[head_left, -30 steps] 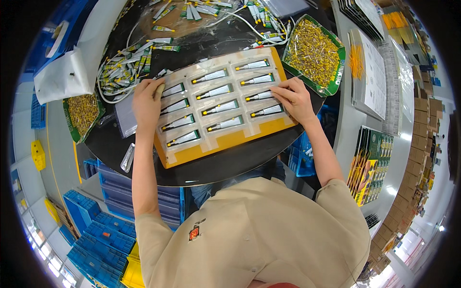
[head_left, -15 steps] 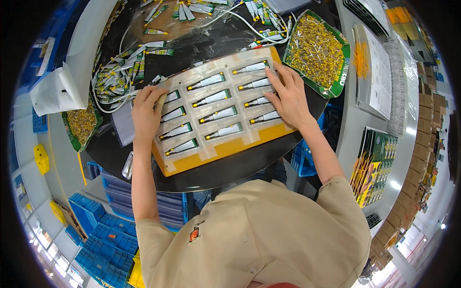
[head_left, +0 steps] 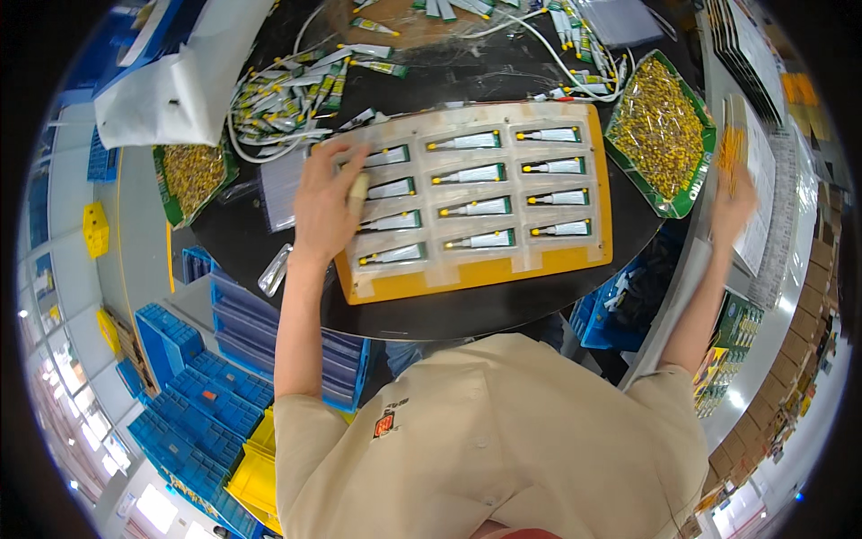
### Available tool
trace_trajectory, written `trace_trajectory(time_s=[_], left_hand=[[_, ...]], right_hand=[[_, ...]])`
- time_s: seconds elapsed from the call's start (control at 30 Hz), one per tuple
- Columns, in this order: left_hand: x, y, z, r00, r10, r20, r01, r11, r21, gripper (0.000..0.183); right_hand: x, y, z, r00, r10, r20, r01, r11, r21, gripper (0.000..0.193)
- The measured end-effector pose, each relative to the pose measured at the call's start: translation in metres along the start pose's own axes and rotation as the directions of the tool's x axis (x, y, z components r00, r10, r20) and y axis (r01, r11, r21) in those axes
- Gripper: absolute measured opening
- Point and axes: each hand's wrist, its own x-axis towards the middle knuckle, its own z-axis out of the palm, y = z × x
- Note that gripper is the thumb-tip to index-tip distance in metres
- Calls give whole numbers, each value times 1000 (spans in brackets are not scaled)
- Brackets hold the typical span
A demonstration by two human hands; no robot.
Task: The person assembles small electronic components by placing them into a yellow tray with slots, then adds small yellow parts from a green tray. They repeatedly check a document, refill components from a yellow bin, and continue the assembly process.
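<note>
A yellow board (head_left: 395,289) lies on the black table, bearing a clear blister tray (head_left: 431,216) with rows of small white-and-green tubes (head_left: 476,173) with yellow tips. My left hand (head_left: 325,199) rests over the tray's left column, fingers apart, a pale cover on one digit; its fingertips are slightly blurred. Out to the right, my right hand (head_left: 734,208) touches the lower end of a bundle of thin orange strips (head_left: 732,148) lying on white printed sheets (head_left: 761,193). Whether its fingers have closed on any strips is too small to tell.
Loose tubes (head_left: 287,103) lie heaped at the back left, beside a white cable. Green boxes of small yellow-headed pieces stand right (head_left: 663,126) and left (head_left: 190,180). Printed cards (head_left: 729,346) lie on the right-hand grey shelf. Blue crates (head_left: 202,409) stand at lower left.
My right hand has left the tray's right side and reached right to the orange strips. My left hand stays at the tray's left side. The tray appears shifted right and turned straighter in view.
</note>
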Motion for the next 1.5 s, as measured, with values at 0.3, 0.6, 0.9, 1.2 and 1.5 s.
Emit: trace_trajectory(time_s=[0.3, 0.6, 0.9, 1.2, 1.5], left_hand=[[-7, 20, 13, 998, -3, 58, -2, 996, 91, 36], [-36, -55, -23, 883, -233, -406, 247, 969, -19, 32], [-39, -232, -85, 797, -429, -425, 577, 747, 330, 61], [-78, -159, -53, 694, -328, -641, 511, 851, 118, 69], [-26, -59, -54, 783, -176, -596, 175, 983, -61, 46]], right_hand=[[7, 230, -41, 766, 554, 327, -370, 795, -481, 94], [37, 242, -17, 764, 433, 478, -188, 858, -477, 62], [14, 212, -29, 794, 514, 326, -416, 849, -325, 66], [-13, 91, -93, 876, 340, -343, -370, 929, -24, 45], [-173, -171, -34, 923, -332, -194, 385, 808, 447, 41]])
